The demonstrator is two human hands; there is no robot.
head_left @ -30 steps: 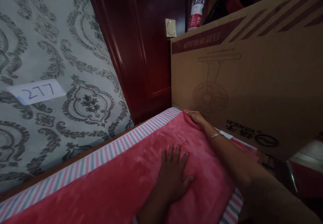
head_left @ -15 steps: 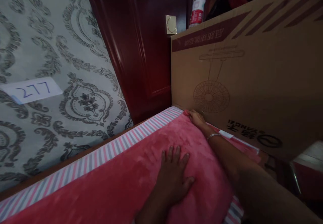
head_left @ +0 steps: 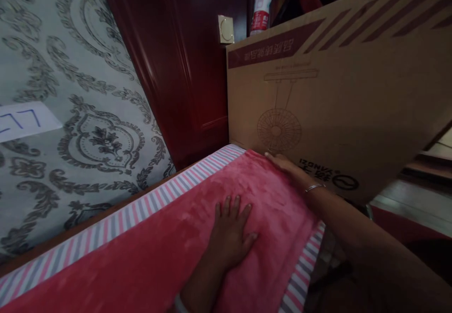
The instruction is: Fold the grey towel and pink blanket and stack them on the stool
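A red plush blanket [head_left: 151, 242] lies over a pink, grey and white striped sheet [head_left: 116, 228], whose border shows along the wall side and at the near right. My left hand [head_left: 231, 235] rests palm down on the blanket, fingers spread. At the blanket's far right edge, beside the cardboard box, is my right hand [head_left: 282, 163], with a bracelet [head_left: 315, 187] on its wrist. Its visible fingers are stretched out along the edge with no cloth pinched in them; the rest of that hand is partly hidden and dim.
A large cardboard box [head_left: 339, 92] with a fan drawing stands at the right end. On or behind its top is a plastic bottle [head_left: 261, 9]. Behind are a dark red wooden panel [head_left: 212, 92], patterned wallpaper [head_left: 102, 129] and a paper label [head_left: 30, 121].
My right hand has let go of the bunched blanket corner and moved right along the edge. The corner lies flatter, and more striped border shows at right. My left hand stays on the blanket.
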